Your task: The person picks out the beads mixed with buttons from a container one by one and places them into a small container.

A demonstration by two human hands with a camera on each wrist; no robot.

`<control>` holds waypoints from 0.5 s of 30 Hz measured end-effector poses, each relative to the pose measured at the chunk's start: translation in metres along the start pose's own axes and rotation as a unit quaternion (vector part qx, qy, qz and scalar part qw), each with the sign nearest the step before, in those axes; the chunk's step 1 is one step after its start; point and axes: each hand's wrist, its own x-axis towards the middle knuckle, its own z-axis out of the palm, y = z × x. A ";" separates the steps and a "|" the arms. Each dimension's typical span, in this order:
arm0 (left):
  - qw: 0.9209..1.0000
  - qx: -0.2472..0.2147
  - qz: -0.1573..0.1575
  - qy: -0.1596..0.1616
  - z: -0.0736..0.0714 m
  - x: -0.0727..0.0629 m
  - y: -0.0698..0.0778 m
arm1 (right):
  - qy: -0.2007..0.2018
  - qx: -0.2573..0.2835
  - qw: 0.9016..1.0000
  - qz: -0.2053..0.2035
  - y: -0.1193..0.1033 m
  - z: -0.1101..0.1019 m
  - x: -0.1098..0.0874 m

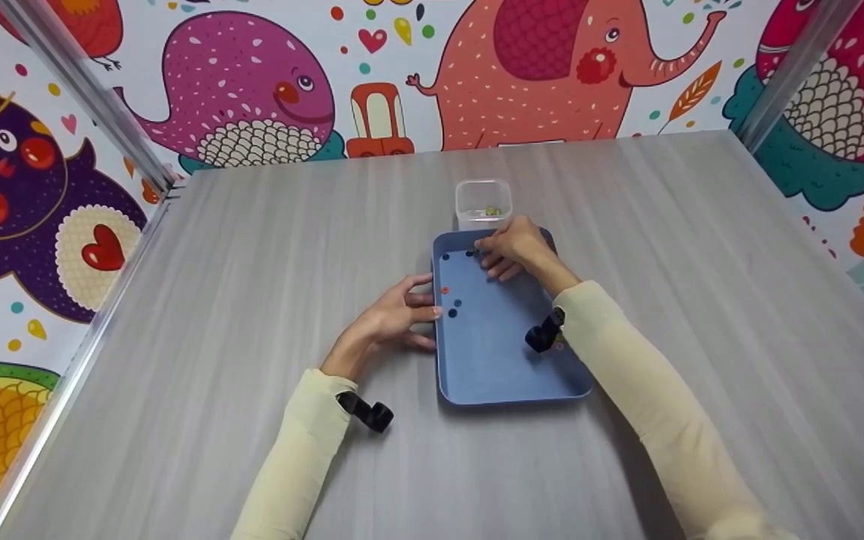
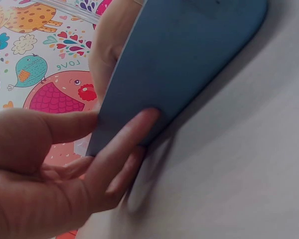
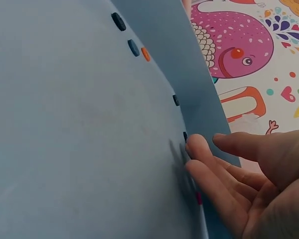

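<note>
A blue rectangular tray [image 1: 499, 337] lies on the table with small, round button-like discs inside it. My left hand [image 1: 396, 315] holds the tray's left wall; in the left wrist view its thumb is at the rim and its fingers lie along the outer face. My right hand [image 1: 514, 247] reaches into the tray's far end, fingers pointing down. The right wrist view shows its thumb and forefinger apart, with a dark disc [image 3: 185, 135] by the fingertip and a magenta disc [image 3: 199, 198] lower down. An orange disc [image 1: 445, 290] and a black disc [image 1: 452, 313] lie near the left wall.
A clear plastic box [image 1: 484, 199] with small yellow-green pieces stands just beyond the tray's far edge. Some small coloured discs [image 1: 560, 346] lie by the tray's right wall, partly behind the right wrist camera. Printed cartoon panels border the grey table [image 1: 289, 247].
</note>
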 end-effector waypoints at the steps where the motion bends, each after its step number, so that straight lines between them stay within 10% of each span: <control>1: 1.000 0.002 0.000 0.001 0.000 0.000 0.000 | 0.000 0.003 1.000 0.000 0.000 0.000 0.000; 15: 1.000 0.007 0.000 0.001 0.000 0.000 0.000 | 0.044 -0.024 0.999 -0.008 0.002 0.006 0.002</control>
